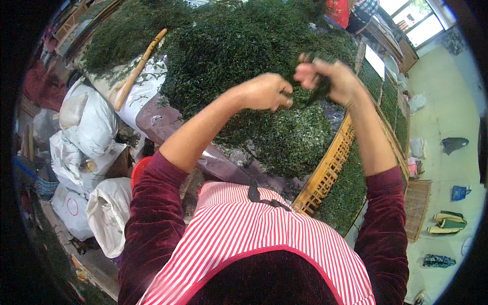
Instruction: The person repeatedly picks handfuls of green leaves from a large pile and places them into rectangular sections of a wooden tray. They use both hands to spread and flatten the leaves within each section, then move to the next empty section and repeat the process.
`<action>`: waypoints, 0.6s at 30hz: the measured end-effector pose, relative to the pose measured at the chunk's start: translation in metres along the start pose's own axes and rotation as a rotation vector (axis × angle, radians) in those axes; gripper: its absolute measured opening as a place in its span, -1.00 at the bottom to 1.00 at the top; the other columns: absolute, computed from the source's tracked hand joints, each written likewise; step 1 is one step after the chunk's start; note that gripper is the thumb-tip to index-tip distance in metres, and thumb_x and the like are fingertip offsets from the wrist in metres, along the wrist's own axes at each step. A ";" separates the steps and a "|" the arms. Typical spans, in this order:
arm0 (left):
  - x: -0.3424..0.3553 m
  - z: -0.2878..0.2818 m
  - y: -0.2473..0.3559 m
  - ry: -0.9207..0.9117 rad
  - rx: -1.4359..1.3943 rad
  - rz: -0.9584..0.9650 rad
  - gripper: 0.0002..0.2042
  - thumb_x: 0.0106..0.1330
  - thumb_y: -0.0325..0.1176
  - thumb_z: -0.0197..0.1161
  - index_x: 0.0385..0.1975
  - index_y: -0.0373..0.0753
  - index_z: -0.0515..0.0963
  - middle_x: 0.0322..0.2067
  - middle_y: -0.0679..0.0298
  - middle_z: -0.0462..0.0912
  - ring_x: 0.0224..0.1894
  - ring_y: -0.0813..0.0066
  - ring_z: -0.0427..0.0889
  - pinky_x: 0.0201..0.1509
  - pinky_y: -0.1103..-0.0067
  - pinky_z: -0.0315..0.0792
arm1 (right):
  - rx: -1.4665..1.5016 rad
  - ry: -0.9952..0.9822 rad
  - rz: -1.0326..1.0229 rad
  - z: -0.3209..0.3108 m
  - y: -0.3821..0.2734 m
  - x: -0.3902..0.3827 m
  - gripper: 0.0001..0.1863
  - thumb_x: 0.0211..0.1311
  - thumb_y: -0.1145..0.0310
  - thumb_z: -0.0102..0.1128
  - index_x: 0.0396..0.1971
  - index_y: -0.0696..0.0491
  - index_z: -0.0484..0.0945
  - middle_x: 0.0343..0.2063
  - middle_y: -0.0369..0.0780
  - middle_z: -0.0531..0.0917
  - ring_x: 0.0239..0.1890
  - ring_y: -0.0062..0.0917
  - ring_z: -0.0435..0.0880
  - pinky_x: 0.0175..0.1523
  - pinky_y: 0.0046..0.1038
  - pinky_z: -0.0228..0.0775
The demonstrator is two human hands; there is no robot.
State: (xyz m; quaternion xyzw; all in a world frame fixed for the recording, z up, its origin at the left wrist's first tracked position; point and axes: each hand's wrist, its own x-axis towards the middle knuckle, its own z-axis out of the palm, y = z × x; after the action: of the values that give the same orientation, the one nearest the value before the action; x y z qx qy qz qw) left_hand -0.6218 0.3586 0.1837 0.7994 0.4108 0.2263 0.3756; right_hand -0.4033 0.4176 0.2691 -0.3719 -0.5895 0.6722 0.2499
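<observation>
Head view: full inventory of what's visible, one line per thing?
leaf pile: one, dark green, heaped ahead across the upper middle
leaf clump: one, dark green, pinched between both hands
bamboo rack: one, tan, slatted edge right of centre
wooden pole: one, tan, lying upper left on the sheet
plastic sheet: one, pale, under the pile's left edge
white sacks: several, white, stacked at the left
woven tray: one, brown, on the floor at right
apron: one, red and white striped, bottom centre
left hand: closed grip on leaves
right hand: closed grip on the clump
</observation>
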 end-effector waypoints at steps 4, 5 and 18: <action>0.018 -0.026 -0.019 0.364 0.190 0.130 -0.80 0.17 -0.26 0.36 -0.35 -0.26 0.64 -0.45 0.21 0.70 -0.40 0.32 0.67 -0.30 0.39 0.50 | 0.299 -0.098 0.313 0.023 0.070 -0.006 -0.57 0.44 0.06 0.13 0.00 0.15 0.55 -0.34 -0.26 0.71 -0.46 -0.55 0.62 -0.24 -0.42 0.48; 0.015 -0.026 -0.032 0.368 0.265 0.038 -0.77 0.12 -0.26 0.38 -0.29 -0.24 0.64 -0.39 0.16 0.71 -0.32 0.17 0.70 -0.25 0.33 0.51 | 0.329 -0.115 0.313 0.022 0.077 -0.008 -0.54 0.42 0.05 0.16 0.02 0.17 0.53 -0.42 -0.31 0.63 -0.52 -0.64 0.51 -0.30 -0.46 0.42; -0.020 0.149 -0.016 -0.086 -1.142 0.155 -0.38 0.41 -0.09 0.26 0.35 -0.32 0.31 0.25 0.10 0.50 0.28 0.35 0.46 0.44 0.40 0.21 | 0.378 0.107 0.299 0.017 0.076 -0.083 -0.80 0.39 0.30 0.23 -0.38 0.08 0.50 -0.61 -0.41 0.50 -0.72 -0.88 0.24 -0.69 -0.73 -0.02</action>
State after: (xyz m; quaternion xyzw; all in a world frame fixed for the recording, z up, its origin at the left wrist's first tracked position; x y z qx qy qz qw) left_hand -0.5405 0.2865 0.0780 0.5061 0.1481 0.4063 0.7462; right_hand -0.3588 0.3293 0.2121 -0.4367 -0.3777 0.7793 0.2437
